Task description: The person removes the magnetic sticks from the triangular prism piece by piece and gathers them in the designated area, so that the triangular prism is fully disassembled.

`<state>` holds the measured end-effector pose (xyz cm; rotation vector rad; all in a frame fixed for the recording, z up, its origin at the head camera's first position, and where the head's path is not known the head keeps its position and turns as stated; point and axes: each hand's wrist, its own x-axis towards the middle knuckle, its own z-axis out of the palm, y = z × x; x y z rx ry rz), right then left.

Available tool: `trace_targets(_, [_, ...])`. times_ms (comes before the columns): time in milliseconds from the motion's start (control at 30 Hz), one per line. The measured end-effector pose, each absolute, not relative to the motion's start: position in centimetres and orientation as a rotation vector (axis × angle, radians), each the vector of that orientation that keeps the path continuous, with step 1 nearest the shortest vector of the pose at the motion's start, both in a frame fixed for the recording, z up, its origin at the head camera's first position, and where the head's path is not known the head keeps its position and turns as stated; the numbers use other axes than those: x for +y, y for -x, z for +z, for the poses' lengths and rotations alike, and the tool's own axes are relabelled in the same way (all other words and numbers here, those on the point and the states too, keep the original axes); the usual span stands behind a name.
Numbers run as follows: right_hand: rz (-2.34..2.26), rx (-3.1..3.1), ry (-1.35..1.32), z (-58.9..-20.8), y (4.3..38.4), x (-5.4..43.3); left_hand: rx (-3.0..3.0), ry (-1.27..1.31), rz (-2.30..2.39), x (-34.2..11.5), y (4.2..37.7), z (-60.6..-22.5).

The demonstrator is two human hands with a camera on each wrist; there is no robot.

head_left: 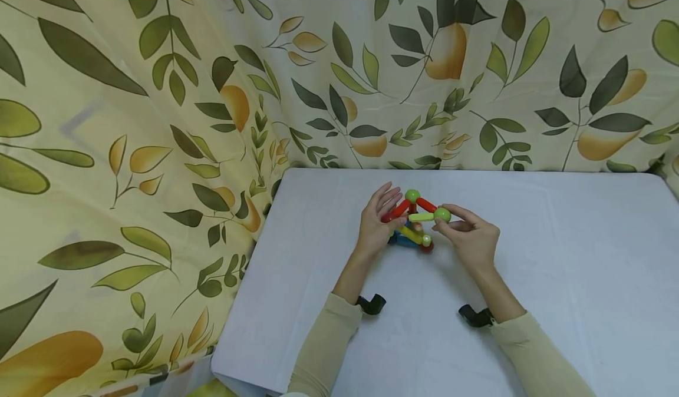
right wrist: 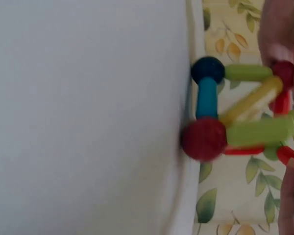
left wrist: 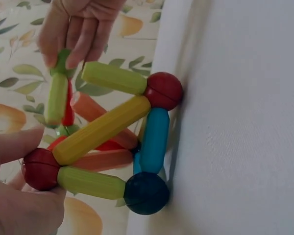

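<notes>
A frame of coloured rods and balls, seemingly a magnetic building set, stands on the white table. My left hand (head_left: 378,226) pinches its red ball (left wrist: 39,169) between thumb and fingers. From that ball a yellow rod (left wrist: 103,129) runs to a lower red ball (left wrist: 164,91), and a green rod (left wrist: 91,182) runs to a dark blue ball (left wrist: 147,193). My right hand (head_left: 477,238) pinches a green ball (head_left: 442,215) carrying a light green rod (head_left: 421,217) and a red rod (head_left: 427,205). Another green rod (left wrist: 112,78) rises from the lower red ball, its upper end free.
The white table (head_left: 573,267) stretches around the frame on both sides and in front. Black wrist mounts (head_left: 371,304) show at both wrists. A leaf-and-fruit patterned curtain (head_left: 339,91) hangs behind and left of the table.
</notes>
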<state>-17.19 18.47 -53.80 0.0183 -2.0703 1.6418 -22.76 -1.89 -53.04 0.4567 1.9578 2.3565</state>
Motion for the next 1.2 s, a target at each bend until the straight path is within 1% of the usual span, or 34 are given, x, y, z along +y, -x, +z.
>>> trace_targets(100, [1.726, -2.076, -0.031, -52.6, 16.8, 18.8, 1.968, -0.458, 2.362, -2.0, 22.8, -53.0])
trace_targets(300, [1.740, -2.170, -0.065, -50.6, 15.7, 18.6, 1.973, -0.468, 2.314, -2.0, 22.7, -52.9])
trace_targets(567, [1.863, -2.105, -0.117, -50.8, 15.8, 18.0, 2.225, -0.633, 2.010, -2.2, 22.5, -53.2])
trace_targets(833, [1.809, -2.188, -0.106, -50.3, 15.5, 17.9, 2.390, -0.630, 1.877, -2.0, 22.7, -53.6])
trace_targets(1000, [1.809, -2.181, -0.116, -50.2, 15.4, 17.9, 2.552, -0.751, 1.690, -1.7, 22.7, -53.8])
trace_targets(1067, [1.813, -2.173, -0.124, -50.3, 15.5, 18.0, 2.578, -0.807, 1.663, -1.7, 22.6, -53.8])
trace_targets(1200, [1.803, -2.177, -0.136, -50.3, 15.5, 18.0, 2.557, -0.830, 1.722, -1.5, 22.5, -53.8])
